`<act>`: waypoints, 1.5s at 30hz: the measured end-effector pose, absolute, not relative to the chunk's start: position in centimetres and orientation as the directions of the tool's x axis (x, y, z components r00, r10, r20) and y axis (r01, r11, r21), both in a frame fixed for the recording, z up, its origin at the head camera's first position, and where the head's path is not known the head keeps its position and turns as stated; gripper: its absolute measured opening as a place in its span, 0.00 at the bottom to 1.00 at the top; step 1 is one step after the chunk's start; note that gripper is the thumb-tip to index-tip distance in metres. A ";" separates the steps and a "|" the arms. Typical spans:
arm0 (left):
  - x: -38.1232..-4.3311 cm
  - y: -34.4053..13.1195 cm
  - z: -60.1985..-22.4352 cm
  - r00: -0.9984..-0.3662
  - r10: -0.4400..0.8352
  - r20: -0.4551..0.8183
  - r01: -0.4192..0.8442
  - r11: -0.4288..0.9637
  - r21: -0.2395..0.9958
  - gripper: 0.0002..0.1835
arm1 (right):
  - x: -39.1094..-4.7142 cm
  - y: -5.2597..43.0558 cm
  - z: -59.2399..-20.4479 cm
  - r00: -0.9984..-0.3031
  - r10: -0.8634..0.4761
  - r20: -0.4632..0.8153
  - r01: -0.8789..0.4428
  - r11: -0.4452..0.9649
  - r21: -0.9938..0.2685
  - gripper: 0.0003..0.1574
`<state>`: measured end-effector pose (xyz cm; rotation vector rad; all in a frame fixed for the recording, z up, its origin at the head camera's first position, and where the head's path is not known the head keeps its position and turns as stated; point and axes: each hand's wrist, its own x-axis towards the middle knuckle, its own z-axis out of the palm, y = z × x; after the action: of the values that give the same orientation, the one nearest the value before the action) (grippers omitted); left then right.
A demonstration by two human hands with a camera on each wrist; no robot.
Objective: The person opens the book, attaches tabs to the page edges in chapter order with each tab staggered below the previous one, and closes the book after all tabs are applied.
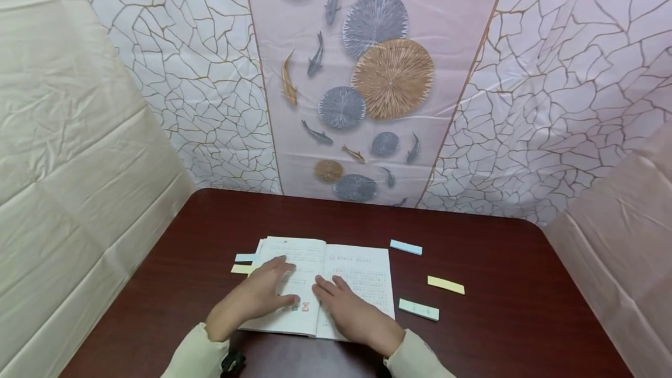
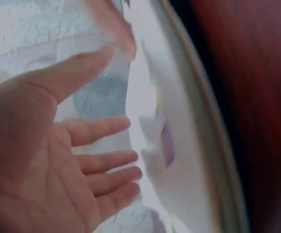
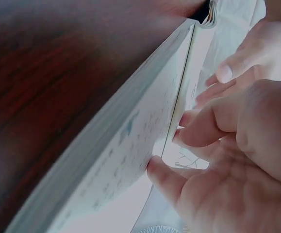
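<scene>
An open book [image 1: 362, 273] with printed text lies on the dark red table. Over its left page is my left hand [image 1: 257, 291], its fingers spread and fairly straight, nothing in its grasp; the left wrist view shows the fingertips at the page. My right hand [image 1: 357, 312] rests near the middle fold, and in the right wrist view its fingertips touch the page beside the fold. Blue [image 1: 244, 257] and yellow [image 1: 241, 269] paper strips stick out from the book's left edge. A small coloured picture [image 1: 305, 307] is printed low on the left page.
Right of the book lie a blue strip [image 1: 406, 247], a yellow strip [image 1: 445, 284] and a green strip [image 1: 419, 310]. The dark red table [image 1: 499, 331] ends at a patterned cloth [image 1: 346, 74] behind, with pale cloth [image 1: 79, 191] hanging at the left side.
</scene>
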<state>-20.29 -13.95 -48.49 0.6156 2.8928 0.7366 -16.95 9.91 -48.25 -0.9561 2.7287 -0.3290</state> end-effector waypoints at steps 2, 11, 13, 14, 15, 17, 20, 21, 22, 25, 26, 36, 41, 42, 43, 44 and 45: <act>-20.2 -13.3 -48.9 -0.895 0.446 -0.008 0.383 0.779 0.497 0.38 | -17.0 9.9 -48.2 -0.759 -0.639 -0.126 -0.592 0.757 -0.275 0.32; -19.2 -11.7 -49.7 -0.887 0.461 -0.040 0.367 0.753 0.546 0.35 | -16.0 9.8 -48.8 -0.755 -0.639 -0.148 -0.589 0.760 -0.275 0.39; -19.0 -11.3 -49.7 -0.886 0.461 -0.052 0.364 0.761 0.537 0.34 | -15.9 10.1 -49.1 -0.754 -0.641 -0.144 -0.589 0.757 -0.284 0.40; -19.0 -11.2 -49.6 -0.885 0.461 -0.060 0.363 0.767 0.530 0.34 | -15.8 10.3 -49.2 -0.751 -0.647 -0.133 -0.593 0.749 -0.296 0.39; -18.9 -11.1 -49.6 -0.885 0.460 -0.069 0.361 0.774 0.521 0.34 | -15.8 10.5 -49.3 -0.747 -0.654 -0.124 -0.596 0.740 -0.310 0.38; -18.8 -10.9 -49.6 -0.887 0.454 -0.082 0.357 0.787 0.502 0.34 | -16.0 11.2 -49.9 -0.736 -0.674 -0.067 -0.618 0.708 -0.342 0.35; -18.7 -10.6 -49.6 -0.892 0.442 -0.091 0.352 0.808 0.473 0.35 | -16.0 12.1 -49.9 -0.746 -0.666 -0.002 -0.608 0.682 -0.407 0.34; -18.6 -10.6 -49.7 -0.893 0.441 -0.088 0.356 0.813 0.461 0.35 | -16.0 12.5 -49.8 -0.756 -0.654 0.017 -0.600 0.683 -0.418 0.35; -18.6 -10.5 -49.7 -0.894 0.442 -0.079 0.364 0.817 0.448 0.35 | -16.0 13.0 -49.6 -0.769 -0.638 0.038 -0.590 0.687 -0.424 0.35; -18.7 -10.2 -49.8 -0.890 0.454 -0.035 0.402 0.819 0.409 0.32 | -15.7 14.8 -48.4 -0.815 -0.573 0.082 -0.552 0.727 -0.409 0.33; -18.8 -10.1 -49.7 -0.889 0.458 -0.019 0.414 0.820 0.395 0.31 | -15.6 15.6 -48.1 -0.830 -0.549 0.098 -0.539 0.744 -0.396 0.32; -18.9 -10.1 -49.1 -0.891 0.454 -0.010 0.407 0.808 0.427 0.21 | -15.2 22.8 -48.2 -0.959 -0.282 0.027 -0.279 0.920 -0.276 0.25; -19.2 -10.1 -48.9 -0.887 0.461 -0.034 0.397 0.797 0.456 0.20 | -14.8 23.9 -48.7 -0.968 -0.250 0.012 -0.246 0.946 -0.212 0.21; -19.2 -10.1 -48.9 -0.885 0.464 -0.031 0.400 0.794 0.458 0.20 | -14.8 24.0 -48.8 -0.967 -0.253 0.024 -0.252 0.946 -0.202 0.20; -19.1 -10.1 -48.8 -0.884 0.466 -0.030 0.401 0.791 0.463 0.19 | -14.7 24.1 -48.9 -0.965 -0.257 0.041 -0.260 0.947 -0.189 0.19; -19.1 -10.0 -48.8 -0.883 0.468 -0.028 0.403 0.789 0.464 0.19 | -14.7 24.1 -49.0 -0.963 -0.262 0.058 -0.268 0.947 -0.178 0.18; -19.1 -10.0 -48.7 -0.883 0.469 -0.028 0.404 0.788 0.465 0.19 | -14.6 24.2 -49.1 -0.960 -0.269 0.077 -0.278 0.946 -0.168 0.17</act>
<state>-19.05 -10.00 -48.73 0.6955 2.8349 0.6893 -14.62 24.21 -49.05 -0.4434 3.1509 -0.2849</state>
